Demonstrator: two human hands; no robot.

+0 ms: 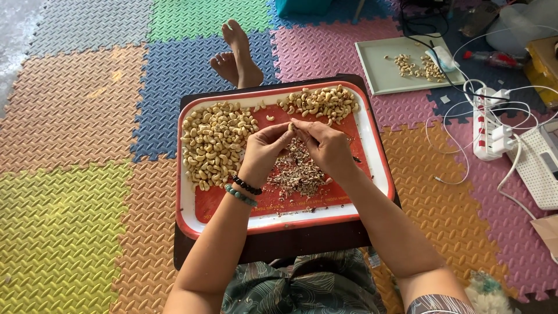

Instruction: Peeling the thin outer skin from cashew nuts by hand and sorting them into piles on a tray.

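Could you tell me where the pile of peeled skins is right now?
In the head view, the skins lie mid-tray, under the left hand and right hand, right of the big nut pile.

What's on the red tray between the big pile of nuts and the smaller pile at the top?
In the head view, one loose cashew lies on bare red tray between the big pile and the smaller pile.

A single pale, curved cashew [291,125] is sitting pinched between the fingers [283,131] of both hands, held above the red tray [372,152], between two cashew piles and over a heap of brown skins.
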